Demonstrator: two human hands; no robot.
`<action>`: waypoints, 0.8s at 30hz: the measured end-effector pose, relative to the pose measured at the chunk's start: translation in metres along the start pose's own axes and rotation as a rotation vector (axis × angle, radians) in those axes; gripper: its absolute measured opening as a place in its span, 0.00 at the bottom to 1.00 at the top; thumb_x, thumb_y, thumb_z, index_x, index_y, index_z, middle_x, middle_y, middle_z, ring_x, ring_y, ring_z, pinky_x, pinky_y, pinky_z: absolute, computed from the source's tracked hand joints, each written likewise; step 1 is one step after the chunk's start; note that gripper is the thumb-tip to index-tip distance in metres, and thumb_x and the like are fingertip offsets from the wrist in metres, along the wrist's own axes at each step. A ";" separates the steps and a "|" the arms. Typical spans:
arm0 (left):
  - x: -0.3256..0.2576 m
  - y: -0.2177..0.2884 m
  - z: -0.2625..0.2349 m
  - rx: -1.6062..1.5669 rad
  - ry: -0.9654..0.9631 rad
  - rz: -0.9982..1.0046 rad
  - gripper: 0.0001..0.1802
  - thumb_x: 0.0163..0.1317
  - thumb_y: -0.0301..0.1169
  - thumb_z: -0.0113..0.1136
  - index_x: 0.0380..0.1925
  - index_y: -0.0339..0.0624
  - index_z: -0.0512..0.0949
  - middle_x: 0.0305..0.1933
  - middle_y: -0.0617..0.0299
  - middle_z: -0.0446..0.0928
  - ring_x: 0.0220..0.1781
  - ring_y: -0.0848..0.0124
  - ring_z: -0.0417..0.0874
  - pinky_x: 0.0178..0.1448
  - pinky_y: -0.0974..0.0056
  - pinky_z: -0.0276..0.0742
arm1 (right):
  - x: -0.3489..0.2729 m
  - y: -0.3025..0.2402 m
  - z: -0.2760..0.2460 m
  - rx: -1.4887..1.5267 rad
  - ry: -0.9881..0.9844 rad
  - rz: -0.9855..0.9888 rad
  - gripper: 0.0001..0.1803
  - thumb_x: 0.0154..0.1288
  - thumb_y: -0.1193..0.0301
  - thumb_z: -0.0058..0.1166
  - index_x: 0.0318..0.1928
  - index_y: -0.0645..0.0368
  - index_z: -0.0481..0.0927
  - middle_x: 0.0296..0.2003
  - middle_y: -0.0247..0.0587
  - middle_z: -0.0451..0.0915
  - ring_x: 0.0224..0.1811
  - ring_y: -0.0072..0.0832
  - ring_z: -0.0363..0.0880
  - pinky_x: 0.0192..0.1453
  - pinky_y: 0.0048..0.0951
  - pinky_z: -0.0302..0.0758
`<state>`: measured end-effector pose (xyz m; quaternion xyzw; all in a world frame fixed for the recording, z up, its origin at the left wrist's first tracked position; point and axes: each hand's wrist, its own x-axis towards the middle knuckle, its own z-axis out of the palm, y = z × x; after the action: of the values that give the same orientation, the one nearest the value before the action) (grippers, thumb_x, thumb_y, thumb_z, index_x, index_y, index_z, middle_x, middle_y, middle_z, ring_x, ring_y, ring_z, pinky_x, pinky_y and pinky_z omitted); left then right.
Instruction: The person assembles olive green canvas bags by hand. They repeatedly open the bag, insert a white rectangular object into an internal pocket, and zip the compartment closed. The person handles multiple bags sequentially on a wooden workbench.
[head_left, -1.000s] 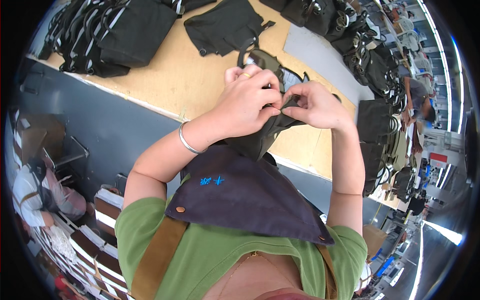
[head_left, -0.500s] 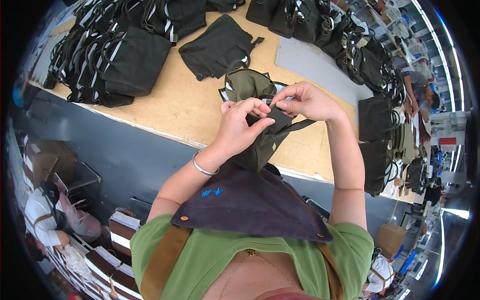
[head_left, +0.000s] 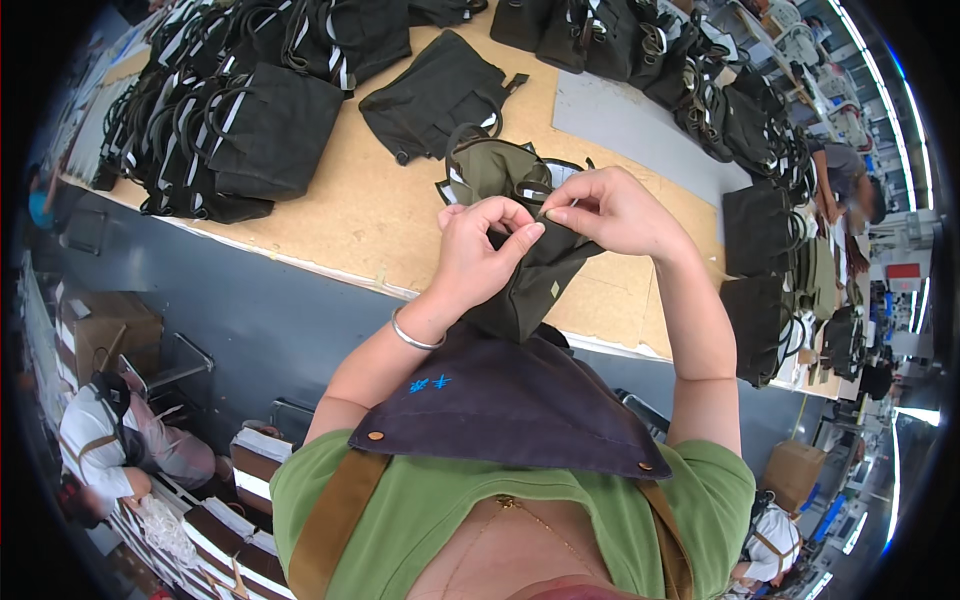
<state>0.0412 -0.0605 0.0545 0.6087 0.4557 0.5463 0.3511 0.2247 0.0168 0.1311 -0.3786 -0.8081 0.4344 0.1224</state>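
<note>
A dark olive fabric bag (head_left: 525, 295) stands at the table's near edge against my apron, its lighter green lining (head_left: 495, 170) showing at the open top. My left hand (head_left: 485, 250) pinches the upper edge of the bag between thumb and fingers. Close beside it, my right hand (head_left: 610, 210) pinches the same edge, fingertips nearly meeting the left ones. Whether a small part or thread lies between the fingertips is too fine to make out. Just beyond, another dark bag (head_left: 435, 95) lies flat on the table.
Dark bags (head_left: 270, 130) with looped handles are piled at the table's left, and more bags (head_left: 610, 45) line its far and right sides. A grey sheet (head_left: 640, 120) lies on the tan tabletop (head_left: 340, 220). Co-workers sit at lower left (head_left: 110, 430) and lower right (head_left: 770, 540).
Both hands stay at the bag's edge; the fingertips have come slightly closer together. The strap that stuck out to the right under my right hand no longer shows there. The whole view has shifted slightly.
</note>
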 end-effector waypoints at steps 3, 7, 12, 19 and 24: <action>0.001 0.001 -0.001 -0.010 -0.006 -0.036 0.06 0.57 0.25 0.68 0.27 0.35 0.80 0.24 0.65 0.80 0.27 0.80 0.78 0.36 0.73 0.73 | -0.001 -0.003 0.001 0.006 0.018 -0.005 0.07 0.58 0.72 0.59 0.35 0.61 0.85 0.24 0.40 0.82 0.24 0.25 0.78 0.31 0.28 0.72; 0.002 -0.002 -0.001 -0.056 -0.022 -0.047 0.06 0.57 0.25 0.68 0.27 0.36 0.80 0.25 0.65 0.80 0.28 0.80 0.78 0.36 0.73 0.73 | -0.002 -0.015 0.000 -0.062 0.007 0.032 0.06 0.62 0.75 0.58 0.36 0.64 0.84 0.25 0.34 0.81 0.26 0.19 0.73 0.32 0.23 0.70; 0.002 -0.003 -0.001 -0.002 -0.008 0.033 0.05 0.57 0.24 0.67 0.27 0.36 0.79 0.26 0.66 0.80 0.28 0.80 0.77 0.37 0.73 0.73 | -0.001 -0.016 -0.001 -0.088 -0.017 0.111 0.05 0.62 0.77 0.58 0.36 0.66 0.84 0.25 0.33 0.80 0.26 0.16 0.71 0.32 0.22 0.69; 0.001 -0.002 0.000 -0.077 -0.012 -0.043 0.05 0.58 0.24 0.66 0.28 0.36 0.79 0.26 0.67 0.79 0.28 0.82 0.76 0.36 0.74 0.72 | -0.002 -0.015 0.002 -0.154 0.054 -0.080 0.05 0.56 0.72 0.60 0.32 0.59 0.85 0.24 0.41 0.81 0.24 0.35 0.77 0.30 0.33 0.71; -0.001 0.000 0.001 -0.084 -0.003 -0.049 0.05 0.59 0.24 0.66 0.28 0.37 0.79 0.25 0.68 0.78 0.28 0.82 0.74 0.36 0.75 0.70 | -0.004 -0.015 0.002 -0.151 0.055 -0.093 0.05 0.56 0.73 0.60 0.32 0.59 0.85 0.25 0.42 0.81 0.25 0.36 0.78 0.31 0.33 0.71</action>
<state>0.0418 -0.0615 0.0543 0.5831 0.4464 0.5553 0.3903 0.2183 0.0076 0.1421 -0.3605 -0.8515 0.3556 0.1359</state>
